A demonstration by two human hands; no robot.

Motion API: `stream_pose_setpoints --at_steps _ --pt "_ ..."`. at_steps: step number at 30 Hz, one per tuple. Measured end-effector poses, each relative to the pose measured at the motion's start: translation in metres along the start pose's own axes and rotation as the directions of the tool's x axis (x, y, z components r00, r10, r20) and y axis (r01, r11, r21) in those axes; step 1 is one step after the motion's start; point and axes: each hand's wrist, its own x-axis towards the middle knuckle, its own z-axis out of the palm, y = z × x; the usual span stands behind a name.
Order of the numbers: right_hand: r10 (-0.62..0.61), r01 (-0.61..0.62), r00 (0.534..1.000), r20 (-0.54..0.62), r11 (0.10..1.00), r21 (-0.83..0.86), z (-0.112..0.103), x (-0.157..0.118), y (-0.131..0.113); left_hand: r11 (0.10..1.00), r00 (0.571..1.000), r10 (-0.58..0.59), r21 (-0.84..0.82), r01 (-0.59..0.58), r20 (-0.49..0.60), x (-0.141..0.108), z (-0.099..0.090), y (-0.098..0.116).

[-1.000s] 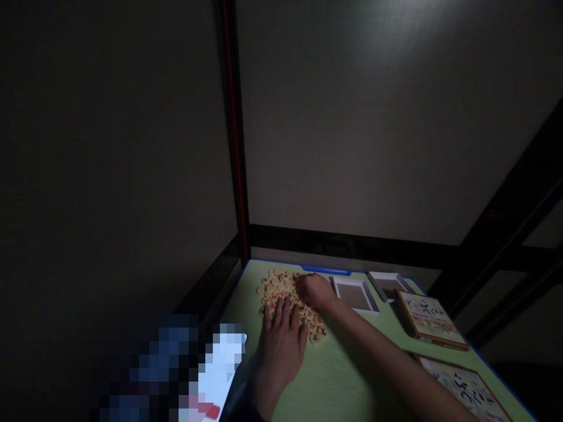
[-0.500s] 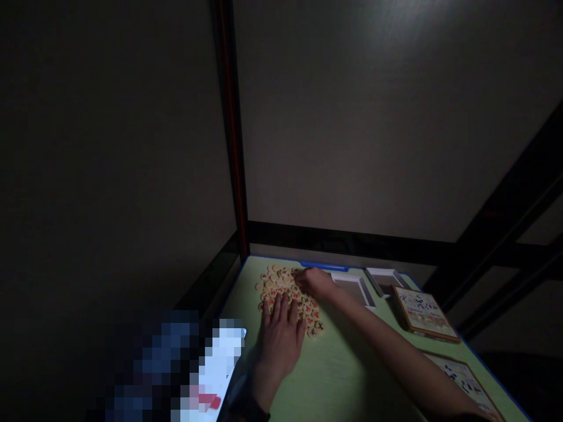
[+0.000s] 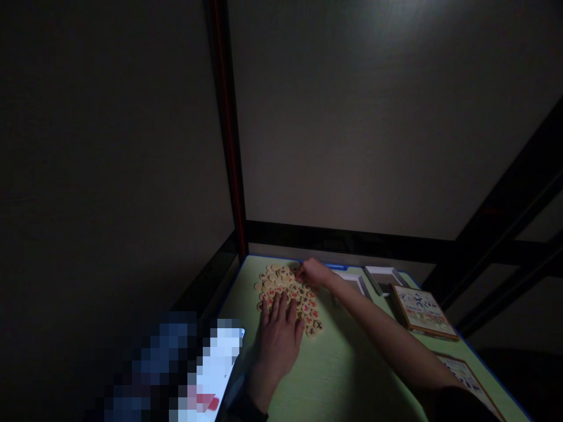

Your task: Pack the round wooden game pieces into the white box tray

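Round wooden Chinese chess pieces (image 3: 281,282) lie in a loose pile at the far left of the green table, some showing red or black characters, others blank side up. My left hand (image 3: 280,337) rests palm down with spread fingers, the fingertips on the near pieces. At the pile's far right edge, my right hand (image 3: 314,273) has its fingers bent and drawn together, touching the pieces. Whatever may be between those fingertips is hidden.
Two shallow open box parts, one white-edged tray (image 3: 363,285) and another tray (image 3: 383,271), lie at the far right. A printed box (image 3: 424,310) sits nearer, with a second printed box (image 3: 468,381) partly under my right forearm. A lit, pixelated screen (image 3: 215,369) is at lower left.
My right hand has shifted slightly up and away at the pile's far right edge. My left hand keeps its place on the pieces.
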Motion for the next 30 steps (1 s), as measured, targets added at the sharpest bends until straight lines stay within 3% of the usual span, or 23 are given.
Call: stream_pose_setpoints --at_steps 9,22,30 --pt "-0.035 0.038 0.997 0.073 0.999 -0.038 -0.004 0.005 0.005 1.0 1.0 0.003 0.026 -0.003 -0.01 0.0 0.002 -0.001" --pt "-0.103 0.103 0.995 0.02 0.995 0.008 0.003 -0.005 0.0 1.0 0.999 0.015 0.026 -0.014 -0.043 -0.001 0.007 -0.002" --pt "-0.078 0.077 0.994 -0.071 0.997 -0.015 0.007 -0.008 0.005 0.999 0.999 0.034 0.03 -0.033 -0.038 -0.002 0.004 -0.003"
